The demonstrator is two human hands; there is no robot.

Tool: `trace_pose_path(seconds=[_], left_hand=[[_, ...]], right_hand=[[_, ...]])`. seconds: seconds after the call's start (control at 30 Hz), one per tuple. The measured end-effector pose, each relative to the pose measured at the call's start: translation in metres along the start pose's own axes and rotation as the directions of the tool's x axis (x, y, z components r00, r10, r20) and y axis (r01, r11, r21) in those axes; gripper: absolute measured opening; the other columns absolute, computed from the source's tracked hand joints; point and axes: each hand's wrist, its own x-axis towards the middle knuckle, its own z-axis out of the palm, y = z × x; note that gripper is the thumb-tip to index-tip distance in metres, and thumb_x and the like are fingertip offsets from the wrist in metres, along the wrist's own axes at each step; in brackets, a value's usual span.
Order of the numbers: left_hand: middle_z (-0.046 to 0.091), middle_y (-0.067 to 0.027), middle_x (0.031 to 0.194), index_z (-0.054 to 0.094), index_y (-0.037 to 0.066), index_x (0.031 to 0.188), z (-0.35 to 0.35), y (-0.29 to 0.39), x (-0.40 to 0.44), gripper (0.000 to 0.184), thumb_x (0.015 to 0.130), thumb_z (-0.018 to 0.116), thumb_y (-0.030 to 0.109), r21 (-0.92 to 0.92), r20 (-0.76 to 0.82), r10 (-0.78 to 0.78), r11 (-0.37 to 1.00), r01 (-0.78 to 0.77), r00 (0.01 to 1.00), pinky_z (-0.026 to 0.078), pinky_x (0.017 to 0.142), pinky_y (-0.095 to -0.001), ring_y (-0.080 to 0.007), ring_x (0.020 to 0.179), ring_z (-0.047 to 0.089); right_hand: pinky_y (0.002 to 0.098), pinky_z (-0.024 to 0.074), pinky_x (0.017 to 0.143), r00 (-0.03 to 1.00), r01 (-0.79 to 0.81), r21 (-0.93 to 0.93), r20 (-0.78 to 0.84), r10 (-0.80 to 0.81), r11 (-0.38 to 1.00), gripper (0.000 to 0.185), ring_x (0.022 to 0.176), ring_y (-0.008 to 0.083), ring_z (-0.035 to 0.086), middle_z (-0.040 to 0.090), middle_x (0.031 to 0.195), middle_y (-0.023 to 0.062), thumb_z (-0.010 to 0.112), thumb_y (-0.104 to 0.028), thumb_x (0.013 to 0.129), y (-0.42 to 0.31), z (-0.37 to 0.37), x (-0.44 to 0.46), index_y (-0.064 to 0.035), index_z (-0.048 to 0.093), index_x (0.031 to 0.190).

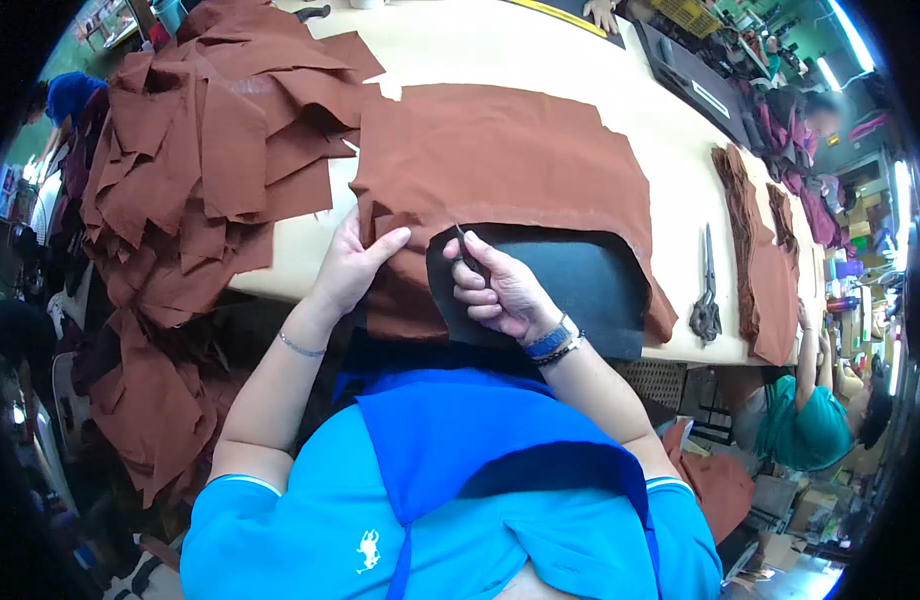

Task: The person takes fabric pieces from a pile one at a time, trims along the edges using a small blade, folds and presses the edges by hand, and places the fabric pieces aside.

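A large piece of brown fabric [510, 140] lies on the table in front of me. My left hand [350, 265] grips its bunched near-left edge between thumb and fingers. In my right hand [505, 290], closed fingers hold a small dark pointed tool [460, 238], its tip at the fabric's near edge; most of it is hidden, so I cannot tell its kind. Beneath that curved edge and my right hand, a black sheet [580, 285] shows.
A tall heap of brown fabric pieces [220, 130] spills over the table's left edge. Dark-handled scissors [707, 290] lie at right, beside stacked brown fabric [760, 270]. A black flat case [695, 90] and a yellow ruler [555, 15] lie farther back. A person in green [805, 425] works at right.
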Motion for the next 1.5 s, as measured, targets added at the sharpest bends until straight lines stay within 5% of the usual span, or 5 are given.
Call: trace_pose_path(seconds=[1.0, 1.2, 1.37, 1.4, 1.5], left_hand=[[0.059, -0.0069, 0.13, 0.046, 0.003, 0.139, 0.004, -0.004, 0.0, 0.048, 0.094, 0.063, 0.002, -0.007, -0.009, 0.06, 0.998, -0.06, 0.998, 0.045, 0.103, -0.0315, -0.0159, 0.119, 0.057], [0.054, -0.0106, 0.135, 0.046, -0.001, 0.14, -0.002, 0.001, -0.001, 0.051, 0.093, 0.064, 0.005, 0.19, -0.022, 0.028, 0.982, -0.024, 0.999, 0.038, 0.109, -0.0337, -0.019, 0.127, 0.05], [0.039, -0.0173, 0.148, 0.023, 0.004, 0.153, -0.018, 0.029, 0.009, 0.081, 0.088, 0.071, 0.004, 0.569, -0.172, 0.294, 0.809, -0.149, 0.94, 0.036, 0.112, -0.0378, -0.0251, 0.132, 0.045], [0.049, -0.0184, 0.14, 0.038, 0.005, 0.147, -0.006, 0.039, 0.018, 0.07, 0.086, 0.072, 0.006, 0.794, -0.118, 0.556, 0.551, -0.259, 0.823, 0.039, 0.108, -0.0383, -0.0268, 0.127, 0.051], [0.06, -0.0139, 0.129, 0.055, 0.007, 0.135, 0.04, 0.074, 0.045, 0.051, 0.086, 0.07, 0.01, 0.84, 0.302, 0.497, 0.264, -0.473, 0.813, 0.045, 0.099, -0.039, -0.0271, 0.121, 0.056]], right_hand=[[0.017, 0.0255, 0.041, 0.996, -0.08, 0.024, 0.051, 0.079, 0.996, 0.037, 0.048, 0.0033, 0.031, 0.042, 0.068, -0.0056, 0.04, -0.048, 0.105, 0.0, 0.001, -0.001, -0.0137, 0.053, 0.107], [0.0183, 0.0227, 0.039, 0.998, -0.015, -0.075, -0.057, 0.01, 0.997, 0.033, 0.046, 0.0031, 0.028, 0.039, 0.064, -0.0064, 0.039, -0.044, 0.107, 0.002, 0.007, -0.006, -0.0132, 0.052, 0.103], [0.0193, 0.0252, 0.043, 0.972, 0.174, -0.05, -0.15, -0.179, 0.984, 0.036, 0.052, 0.0046, 0.031, 0.038, 0.068, -0.0056, 0.041, -0.046, 0.106, -0.011, -0.014, -0.059, -0.0123, 0.051, 0.112], [0.0191, 0.0262, 0.045, 0.945, 0.258, -0.004, -0.209, -0.253, 0.966, 0.036, 0.054, 0.0048, 0.032, 0.038, 0.069, -0.0054, 0.042, -0.046, 0.105, -0.016, -0.021, -0.068, -0.0122, 0.052, 0.113], [0.019, 0.0293, 0.047, 0.862, 0.442, 0.144, -0.34, -0.375, 0.886, 0.036, 0.059, 0.0056, 0.036, 0.041, 0.072, -0.0045, 0.045, -0.046, 0.104, -0.024, -0.05, -0.085, -0.0129, 0.052, 0.115]])
